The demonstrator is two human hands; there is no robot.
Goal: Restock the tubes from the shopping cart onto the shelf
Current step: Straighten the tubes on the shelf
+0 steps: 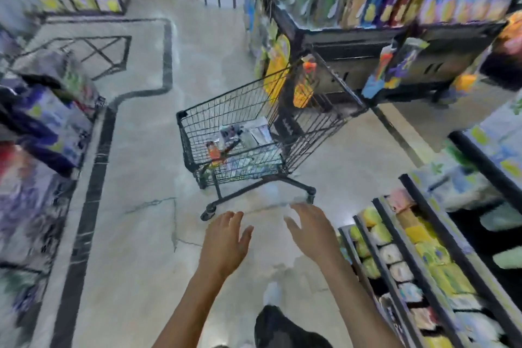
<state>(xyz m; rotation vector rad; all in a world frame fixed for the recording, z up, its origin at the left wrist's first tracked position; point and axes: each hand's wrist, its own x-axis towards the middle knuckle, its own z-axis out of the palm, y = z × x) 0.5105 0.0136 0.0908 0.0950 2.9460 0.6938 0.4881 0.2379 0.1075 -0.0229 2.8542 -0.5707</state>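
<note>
Hands reaching toward the cart, nothing held yet.

Left hand [226, 240] and right hand [312, 232] hang empty with fingers spread, short of the cart [234, 99] ahead of them. What look like the tubes [234, 135] lie blurred in its basket, beyond both palms. Best to step closer first, then reach down over the rim and grip one item firmly.

Open hands [226, 240] near wire cart [226, 110]
</note>
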